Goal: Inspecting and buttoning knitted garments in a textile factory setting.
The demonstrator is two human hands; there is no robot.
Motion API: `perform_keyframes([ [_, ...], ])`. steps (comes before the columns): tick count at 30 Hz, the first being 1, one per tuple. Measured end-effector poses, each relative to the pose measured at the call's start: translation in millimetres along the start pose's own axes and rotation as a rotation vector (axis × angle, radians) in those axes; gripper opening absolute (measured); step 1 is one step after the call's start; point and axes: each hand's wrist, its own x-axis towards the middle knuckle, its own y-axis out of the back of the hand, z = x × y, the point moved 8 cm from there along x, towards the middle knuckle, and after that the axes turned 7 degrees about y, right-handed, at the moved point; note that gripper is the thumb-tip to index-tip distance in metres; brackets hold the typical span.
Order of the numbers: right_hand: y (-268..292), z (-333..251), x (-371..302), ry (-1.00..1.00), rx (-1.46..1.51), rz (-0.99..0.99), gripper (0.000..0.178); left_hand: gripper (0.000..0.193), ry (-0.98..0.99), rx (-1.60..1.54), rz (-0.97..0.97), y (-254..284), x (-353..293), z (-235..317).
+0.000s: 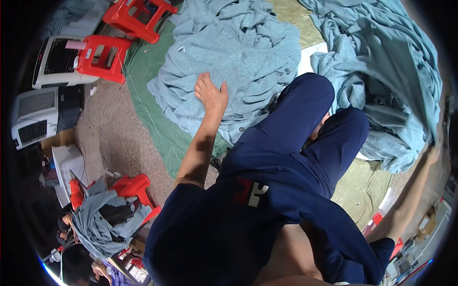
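Observation:
My left hand (212,94) rests over a large heap of light blue-grey knit garments (238,62) in front of me. Its thumb stands apart from the loosely stretched fingers, and nothing is in it. My right arm reaches far out to the right. At its end, my right hand (433,153) closes on the edge of a blue-grey knit cloth (422,81). That cloth is drawn taut down toward the hand from a second heap, which lies to the right of my knees. The right fingers are small and partly hidden near the picture's rim.
Green sheeting (152,102) and tan sheeting (358,190) lie beneath the heaps. Red plastic stools (107,57) and white box-shaped appliances (36,117) stand at the left. Behind, more knitwear (95,214) drapes over a red stool (138,188). A cable crosses the floor.

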Motion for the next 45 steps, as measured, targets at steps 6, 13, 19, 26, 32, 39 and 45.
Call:
perform_keyframes([
  [6, -110, -93, -195, -0.875, 0.437, -0.041, 0.037, 0.044, 0.160, -0.005, -0.034, 25, -10, -49],
  [13, -103, -551, -54, -0.290, 1.061, -0.629, 0.065, 0.012, -0.376, -0.651, -0.191, 91, -31, 154],
  [19, -74, -694, -61, -0.106, 1.360, -0.795, 0.037, 0.024, -0.691, -1.041, -0.169, 131, -71, 241],
  [26, -33, -581, -50, -0.690, 1.774, -0.246, 0.046, 0.061, -0.544, -0.256, -0.003, 55, -47, 89],
  [32, 22, -513, -17, -0.574, 1.865, -0.040, 0.038, 0.028, -0.085, -0.048, 0.078, 34, 10, -80],
  [39, -58, -448, 12, -0.613, 1.276, -0.326, 0.026, 0.042, -0.035, -0.120, -1.029, 104, 25, 39],
  [45, -95, -559, 86, -0.262, 1.064, -0.307, 0.046, 0.039, 0.003, -1.663, -1.450, 184, 55, 176],
])
